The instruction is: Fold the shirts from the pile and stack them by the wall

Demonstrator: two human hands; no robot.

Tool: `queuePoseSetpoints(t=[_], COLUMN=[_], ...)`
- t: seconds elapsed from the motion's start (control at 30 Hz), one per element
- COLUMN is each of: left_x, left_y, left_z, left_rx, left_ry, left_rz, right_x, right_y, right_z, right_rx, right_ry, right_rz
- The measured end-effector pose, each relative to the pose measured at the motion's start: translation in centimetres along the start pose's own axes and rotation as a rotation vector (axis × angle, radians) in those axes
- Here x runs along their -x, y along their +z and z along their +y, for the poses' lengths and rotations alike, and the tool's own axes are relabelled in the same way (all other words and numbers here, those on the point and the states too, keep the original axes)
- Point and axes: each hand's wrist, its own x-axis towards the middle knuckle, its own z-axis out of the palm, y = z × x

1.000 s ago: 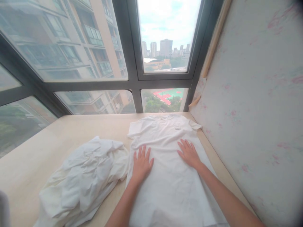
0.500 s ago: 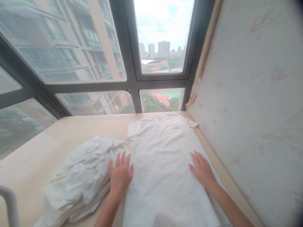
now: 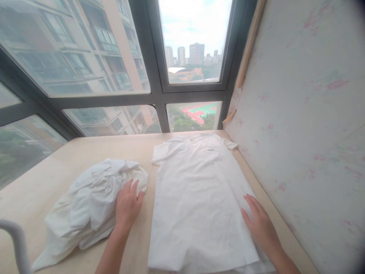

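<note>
A white T-shirt [image 3: 196,198] lies spread face up, its collar toward the window and a small dark print on the chest. Its cloth shows some wrinkles, and the hem is near me. To its left is a crumpled heap of white cloth [image 3: 91,201]. My left hand [image 3: 129,201] is at the right side of that heap, fingers apart; whether it presses on the cloth I cannot tell. At the shirt's right edge is my right hand [image 3: 261,222], fingers extended and thumb apart, with nothing held.
The pale wooden surface [image 3: 137,146] runs up to dark-framed windows [image 3: 114,99]. A flower-patterned wall [image 3: 299,133] borders the right side. A curved grey-white rail [image 3: 17,239] stands at the lower left.
My left hand has moved left, off the shirt's edge to the heap, which has shifted slightly left. My right hand has slid right and nearer me, to the shirt's right edge.
</note>
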Motion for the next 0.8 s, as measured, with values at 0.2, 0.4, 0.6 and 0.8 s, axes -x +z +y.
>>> queuePoseSetpoints(t=[0.2,0.4,0.6,0.8], left_x=[8.6,14.7,14.8,13.5], left_y=[-1.8,-2.2,-4.4,-7.0], left_z=[1.9,4.2,5.9,5.3], left_rx=[0.856,0.992,0.884,0.770], left_ry=[-0.699,-0.783,-0.707,-0.752], left_rz=[-0.512,-0.740,-0.627,-0.513], right_x=[3.2,5.5,5.2,4.5], right_y=[-3.8,-4.9,-5.8,-8.3], right_z=[3.6,4.1,3.8,2.7], right_rx=[-0.102,-0.191,-0.330,-0.669], right_ry=[0.433,0.674,0.685,0.777], right_rz=[-0.077,-0.297,-0.315,-0.289])
